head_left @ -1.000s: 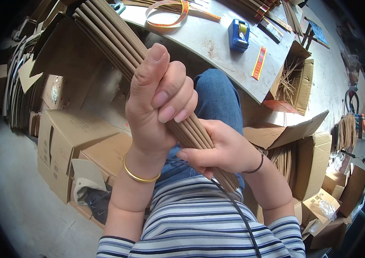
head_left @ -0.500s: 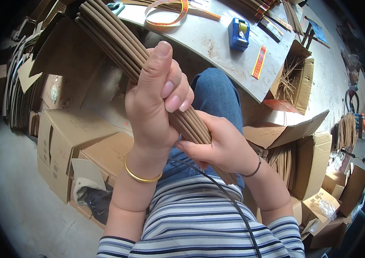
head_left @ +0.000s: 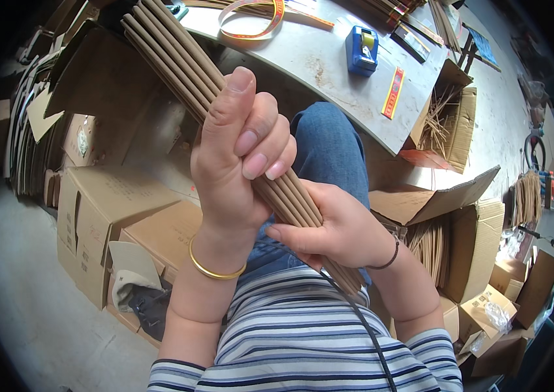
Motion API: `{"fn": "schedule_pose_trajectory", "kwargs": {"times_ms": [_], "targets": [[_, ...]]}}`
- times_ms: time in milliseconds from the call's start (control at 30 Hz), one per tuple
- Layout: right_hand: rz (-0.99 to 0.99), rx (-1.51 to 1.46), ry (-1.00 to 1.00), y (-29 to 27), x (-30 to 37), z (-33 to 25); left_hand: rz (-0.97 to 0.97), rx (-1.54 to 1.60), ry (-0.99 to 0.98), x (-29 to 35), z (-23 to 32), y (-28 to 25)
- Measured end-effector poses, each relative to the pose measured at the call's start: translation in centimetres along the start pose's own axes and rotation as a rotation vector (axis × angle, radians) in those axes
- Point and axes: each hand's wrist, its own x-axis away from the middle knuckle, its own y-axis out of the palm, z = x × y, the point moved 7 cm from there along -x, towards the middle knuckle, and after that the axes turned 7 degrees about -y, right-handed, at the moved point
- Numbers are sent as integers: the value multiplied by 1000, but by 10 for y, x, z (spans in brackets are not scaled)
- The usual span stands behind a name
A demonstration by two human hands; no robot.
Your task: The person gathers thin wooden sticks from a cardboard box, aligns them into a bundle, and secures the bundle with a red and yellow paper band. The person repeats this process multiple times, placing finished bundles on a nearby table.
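In the middle of the frame, your left hand (head_left: 241, 147) wraps the stick bundle (head_left: 175, 59), fingers curled and pressed together, thumb up against it. Your right hand (head_left: 335, 225) grips the same bundle lower down, thumb across the top; can't tell how its other fingers sit, mostly hidden underneath. Bundle slants from upper left to lower centre, over your jeans (head_left: 329, 137) and striped top (head_left: 290, 326).

Upper centre to upper right: pale grey table (head_left: 290, 59), brownish scuffs, front edge running diagonally. On it: a looped red-and-yellow ribbon (head_left: 279, 12), a blue tape dispenser (head_left: 362, 51), a short red-and-yellow strip (head_left: 392, 93) near the right corner.

Right side: a carton of thin sticks (head_left: 463, 127) just beside the table, below it an open box (head_left: 476, 251) holding more brown sticks, then smaller cartons and clear plastic (head_left: 499, 317) at lower right. Left side: closed cartons (head_left: 117, 196), stacked flat cardboard (head_left: 25, 130) at the edge, grey floor (head_left: 22, 261) toward lower left
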Motion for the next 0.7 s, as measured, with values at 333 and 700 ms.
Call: {"fn": "schedule_pose_trajectory", "kwargs": {"times_ms": [333, 700], "targets": [[251, 661, -448, -8, 1, -12, 135, -134, 107, 6, 7, -1], [240, 560, -270, -20, -13, 4, 204, -180, 116, -5, 4, -17]]}}
